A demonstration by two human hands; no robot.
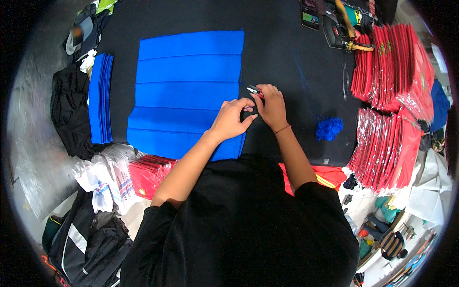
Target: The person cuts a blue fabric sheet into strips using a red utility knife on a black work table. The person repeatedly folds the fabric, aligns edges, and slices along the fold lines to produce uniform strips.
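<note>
Right grip (272,106) is grasping snips (252,90); cannot tell left grip's (228,120) hold.
Blue cloth (189,71) is lying leftward; right of both grips, clear packets (415,101) are holding red cloth (382,52).

2 hands (271,107), 1 pair of snips (252,90), 1 spread blue cloth (189,71), 1 folded blue stack (101,99), 1 blue thread clump (329,129), 2 red packet stacks (382,149) at right.

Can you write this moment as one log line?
left hand: over blue cloth's right edge, grip unclear | right hand: holds snips | farther right: blue thread clump, red packets
</note>
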